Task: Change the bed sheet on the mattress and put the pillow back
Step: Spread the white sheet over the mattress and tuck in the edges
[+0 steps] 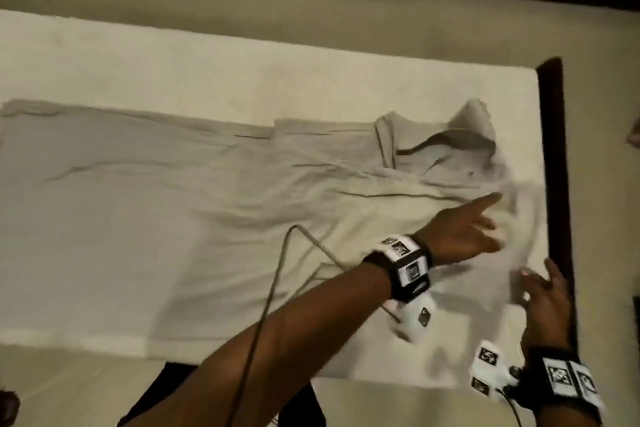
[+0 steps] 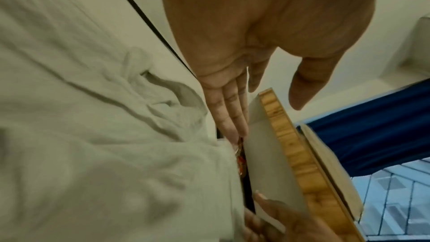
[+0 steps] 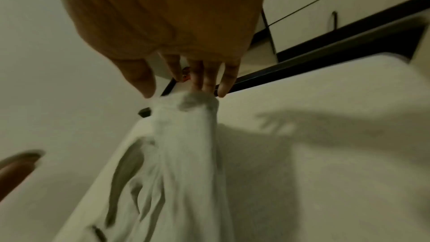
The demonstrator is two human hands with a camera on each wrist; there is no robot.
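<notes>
**Both hands over the sheet's end**

Right fingers [image 3: 209, 78] spread open above the bunched bed sheet [image 1: 214, 191]; left hand [image 1: 464, 232], at twelve o'clock from my right hand [image 1: 543, 302], is open too. Sheet lies crumpled across the mattress [image 1: 173, 73], against the dark bed frame [image 1: 554, 121] at three o'clock.

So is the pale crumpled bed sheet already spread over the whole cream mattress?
No, the pale crumpled bed sheet lies bunched along the near side, leaving the cream mattress bare beyond it.

Pale grey sheet [image 1: 207, 191], cream mattress [image 1: 242, 80], dark frame [image 1: 554, 149]
</notes>
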